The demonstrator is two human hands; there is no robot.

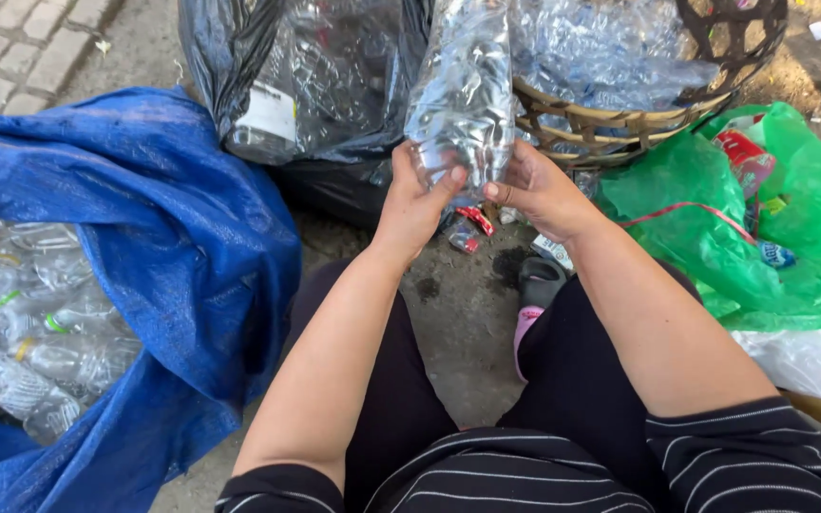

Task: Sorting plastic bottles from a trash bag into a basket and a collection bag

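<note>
Landmark: clear plastic bottle (461, 95), crumpled, held upright at top centre of view.
Left hand (417, 195): closed around the bottle's lower end from the left, thumb pressed on its front.
Right hand (536, 190): pinching the same lower end from the right, thumb and fingers closed on the plastic.
Bottle position: off the ground, between both hands, in front of the black bag and the basket.
Step in hand (judgement): bottle is being handled at its base, likely gripped for stripping or squashing; no label visible on it from here.
Next move calls for (judgement): a firm two-handed hold, since the thin crushed plastic gives and slips.
Blue sack (173, 256): left of the bottle, open, holding many clear bottles (30, 332), some with green cap rings.
Black bag (306, 76): just behind and left of the bottle, full of clear bottles, one with a white label.
Woven basket (620, 123): behind and right of the bottle, heaped with clear crushed bottles.
Green bag (724, 218): right of the bottle, holds coloured wrappers and scraps; exact contents unclear.
Ground below bottle: small red scraps (472, 223), and a sandal (536, 285) by the knees.
</note>
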